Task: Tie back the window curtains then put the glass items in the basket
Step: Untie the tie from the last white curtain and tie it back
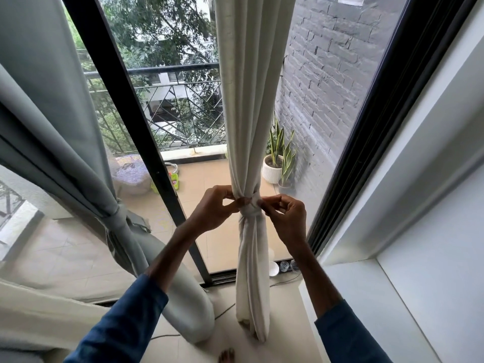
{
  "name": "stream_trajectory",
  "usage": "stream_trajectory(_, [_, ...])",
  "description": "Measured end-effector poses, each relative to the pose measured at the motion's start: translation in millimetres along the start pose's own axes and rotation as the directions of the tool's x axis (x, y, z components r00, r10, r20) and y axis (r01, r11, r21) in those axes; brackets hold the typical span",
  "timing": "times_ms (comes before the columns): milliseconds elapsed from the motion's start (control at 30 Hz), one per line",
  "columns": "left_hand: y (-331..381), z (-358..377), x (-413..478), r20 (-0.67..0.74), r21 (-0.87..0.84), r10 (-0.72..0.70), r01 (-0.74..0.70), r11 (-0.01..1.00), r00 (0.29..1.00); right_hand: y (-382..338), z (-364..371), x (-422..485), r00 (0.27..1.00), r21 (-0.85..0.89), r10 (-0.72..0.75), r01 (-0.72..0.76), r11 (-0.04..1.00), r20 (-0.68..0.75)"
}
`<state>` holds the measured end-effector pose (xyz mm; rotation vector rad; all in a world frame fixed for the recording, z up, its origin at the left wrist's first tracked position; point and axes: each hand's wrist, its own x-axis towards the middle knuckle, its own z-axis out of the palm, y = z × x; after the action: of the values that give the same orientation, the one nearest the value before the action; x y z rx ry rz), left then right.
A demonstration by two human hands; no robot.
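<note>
Where the pale tiled floor (282,310) meets the black-framed glass door (146,142), a cream curtain (248,100) hangs gathered into a narrow column, its hem resting on the tiles. Both hands work at its waist. The left hand (217,205) pinches the cloth tie band (248,209) on the left of the bundle with thumb and fingertips. The right hand (285,216) pinches it on the right, its other fingers curled. The band wraps around the curtain.

To the left, a grey curtain (52,127) is already cinched by its own tie (117,218), and its lower part bulges down to the floor. By the door track, just right of the cream curtain's lower part, clear glasses (286,265) stand on the floor just beside a white bowl (273,268); their number cannot be told. A thin cable (225,311) runs over the tiles.

To the right rises a white wall recess with a ledge (366,297). Through the glass show a tan-tiled balcony (204,184), a metal railing (178,106), a grey brick wall (327,87) and snake plants in a white ribbed pot (272,171).
</note>
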<state>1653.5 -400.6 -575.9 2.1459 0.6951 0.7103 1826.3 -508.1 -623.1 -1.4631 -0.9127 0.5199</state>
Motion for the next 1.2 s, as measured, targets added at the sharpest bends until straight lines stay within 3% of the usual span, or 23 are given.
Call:
stream_trajectory(300, [-1, 6, 5, -0.083, 0.028, -0.048, 0.050, 0.998, 0.995, -10, 2, -6, 0.991, -0.031, -0.133, 0.133, 0.991, 0.008])
stream_trajectory(433, [3, 6, 11, -0.137, -0.052, -0.145, 0.139, 0.989, 0.980, -17, 4, -14, 0.966, 0.028, -0.213, 0.211, 0.977, 0.145])
stream_trajectory(733, [10, 6, 16, -0.119, -0.181, -0.326, 0.302, 0.936, 0.938, -17, 6, -20, 0.930, 0.049, -0.195, 0.189, 0.981, 0.311])
stream_trajectory(900, [13, 11, 12, -0.139, -0.140, -0.250, 0.231, 0.963, 0.958, -12, 2, -11, 0.963, 0.206, -0.087, 0.034, 0.978, 0.257])
stream_trajectory(1100, [19, 14, 7, -0.061, -0.184, -0.200, 0.186, 0.965, 0.978, -19, -3, 0, 0.983, 0.317, -0.071, 0.014, 0.948, 0.169])
stream_trajectory(1200, [17, 14, 5, -0.034, -0.158, -0.190, 0.183, 0.970, 0.981, -18, -1, 2, 0.993, 0.285, -0.061, 0.031, 0.958, 0.097])
